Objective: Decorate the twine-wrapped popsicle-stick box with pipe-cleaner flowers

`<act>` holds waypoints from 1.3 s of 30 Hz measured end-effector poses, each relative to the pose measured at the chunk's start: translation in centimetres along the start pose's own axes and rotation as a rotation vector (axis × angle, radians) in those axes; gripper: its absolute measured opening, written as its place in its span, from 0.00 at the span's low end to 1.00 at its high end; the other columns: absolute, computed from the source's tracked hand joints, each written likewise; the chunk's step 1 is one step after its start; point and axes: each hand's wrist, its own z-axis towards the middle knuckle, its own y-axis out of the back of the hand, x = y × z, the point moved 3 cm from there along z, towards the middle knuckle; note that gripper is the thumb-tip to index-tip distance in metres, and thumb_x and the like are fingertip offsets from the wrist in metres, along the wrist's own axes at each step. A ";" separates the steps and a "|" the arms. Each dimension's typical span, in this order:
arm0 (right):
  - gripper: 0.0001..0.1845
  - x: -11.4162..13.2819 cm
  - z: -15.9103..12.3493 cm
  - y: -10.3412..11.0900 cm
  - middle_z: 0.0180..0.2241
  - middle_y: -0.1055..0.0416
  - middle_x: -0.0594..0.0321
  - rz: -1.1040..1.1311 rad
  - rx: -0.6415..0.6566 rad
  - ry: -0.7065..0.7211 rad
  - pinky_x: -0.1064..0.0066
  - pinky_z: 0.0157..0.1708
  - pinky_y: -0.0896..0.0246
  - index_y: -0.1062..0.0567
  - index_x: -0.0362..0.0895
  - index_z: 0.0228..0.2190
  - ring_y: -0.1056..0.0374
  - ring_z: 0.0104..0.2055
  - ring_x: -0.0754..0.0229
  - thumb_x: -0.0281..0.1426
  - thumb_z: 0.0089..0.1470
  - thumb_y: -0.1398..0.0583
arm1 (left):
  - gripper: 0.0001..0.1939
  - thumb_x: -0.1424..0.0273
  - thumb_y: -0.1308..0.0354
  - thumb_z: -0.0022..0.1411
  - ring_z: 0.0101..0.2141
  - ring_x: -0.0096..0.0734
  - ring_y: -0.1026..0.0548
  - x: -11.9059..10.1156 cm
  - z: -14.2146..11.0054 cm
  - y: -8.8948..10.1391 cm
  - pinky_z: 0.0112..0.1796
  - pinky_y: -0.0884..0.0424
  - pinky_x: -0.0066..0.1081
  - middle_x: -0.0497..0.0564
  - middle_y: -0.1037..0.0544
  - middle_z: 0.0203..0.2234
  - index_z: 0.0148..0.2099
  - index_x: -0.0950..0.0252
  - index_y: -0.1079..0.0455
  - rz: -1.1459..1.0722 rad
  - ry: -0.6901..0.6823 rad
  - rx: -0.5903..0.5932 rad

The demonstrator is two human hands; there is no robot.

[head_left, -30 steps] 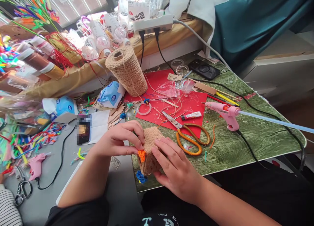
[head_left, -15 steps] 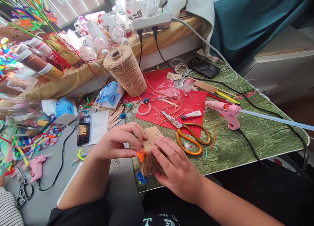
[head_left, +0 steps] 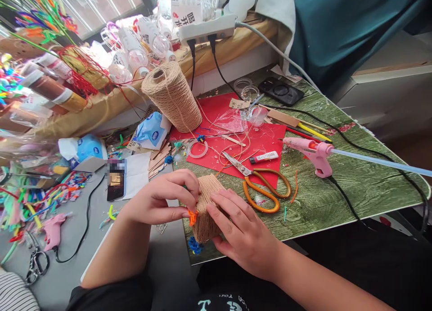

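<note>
A small box wrapped in jute twine (head_left: 206,225) is between my hands at the front edge of the green board. My right hand (head_left: 241,232) grips it, with fingers across the top and the thumb low on the near side. At its left corner my left hand (head_left: 172,196) pinches a small orange flower-like piece (head_left: 192,217) against the twine. The inner fingertips of that hand are partly hidden. Just below the box shows a blue flower-like piece (head_left: 195,245); I cannot tell whether it is attached.
Orange-handled scissors (head_left: 266,189) lie right of the box, near a pink glue gun (head_left: 319,155). Behind stands a large twine spool (head_left: 173,97) beside red paper (head_left: 232,153). A phone (head_left: 115,181) and a second pink glue gun (head_left: 53,230) lie left.
Both hands and the wrapped box stay almost in place. My left hand keeps its pinch at the orange piece; the whole view has shifted very slightly.
</note>
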 end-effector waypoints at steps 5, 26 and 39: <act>0.45 -0.2 -0.1 -0.2 0.68 0.32 0.48 0.038 0.025 -0.035 0.45 0.72 0.37 0.48 0.41 0.75 0.41 0.74 0.43 0.25 0.63 0.36 | 0.05 0.64 0.34 0.68 0.43 0.43 0.21 0.0 0.0 0.0 0.48 0.21 0.42 0.57 0.21 0.36 0.45 0.57 0.20 0.007 0.013 0.012; 0.45 0.1 0.3 -0.1 0.68 0.33 0.44 0.002 0.010 -0.035 0.46 0.73 0.40 0.45 0.36 0.74 0.44 0.75 0.42 0.25 0.61 0.35 | 0.13 0.68 0.28 0.64 0.42 0.38 0.21 0.6 -0.2 -0.6 0.48 0.22 0.41 0.55 0.21 0.37 0.43 0.62 0.30 -0.092 0.100 -0.111; 0.46 0.1 0.3 0.0 0.67 0.31 0.44 -0.001 -0.015 -0.037 0.47 0.72 0.37 0.45 0.35 0.74 0.44 0.75 0.43 0.25 0.60 0.35 | 0.13 0.66 0.26 0.62 0.42 0.40 0.21 1.3 -0.1 -0.6 0.47 0.22 0.43 0.56 0.20 0.37 0.42 0.62 0.26 -0.142 0.059 -0.097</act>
